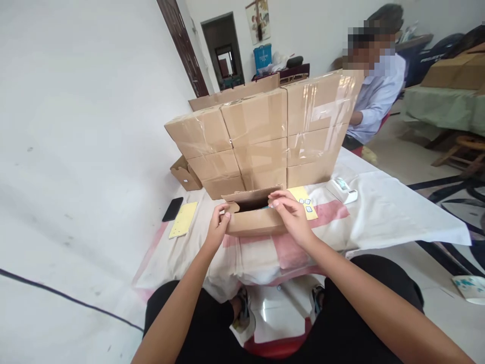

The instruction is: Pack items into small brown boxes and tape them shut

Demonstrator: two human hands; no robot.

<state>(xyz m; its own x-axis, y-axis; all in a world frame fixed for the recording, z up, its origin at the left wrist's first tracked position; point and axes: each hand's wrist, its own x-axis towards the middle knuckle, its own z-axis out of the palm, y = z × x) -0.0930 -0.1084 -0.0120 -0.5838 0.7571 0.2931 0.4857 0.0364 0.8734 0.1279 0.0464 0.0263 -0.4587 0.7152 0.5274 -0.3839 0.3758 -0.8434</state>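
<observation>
A small open cardboard box [254, 222] sits on the cloth-covered table [379, 212] right in front of me. My left hand [217, 226] grips its left end, thumb and fingers pinched on the side flap. Over the box's right top edge, my right hand [291, 215] has its fingers curled on the rim. Something blue shows inside the dark opening. The rear lid flap stands up behind the opening.
A wall of stacked taped cartons [261, 136] rises behind the box. A yellow sticker sheet [303, 199] and a white tape dispenser [343, 189] lie to the right; a black phone [173, 209] and another yellow sheet [184, 219] to the left. A seated person [373, 96] is at the back right.
</observation>
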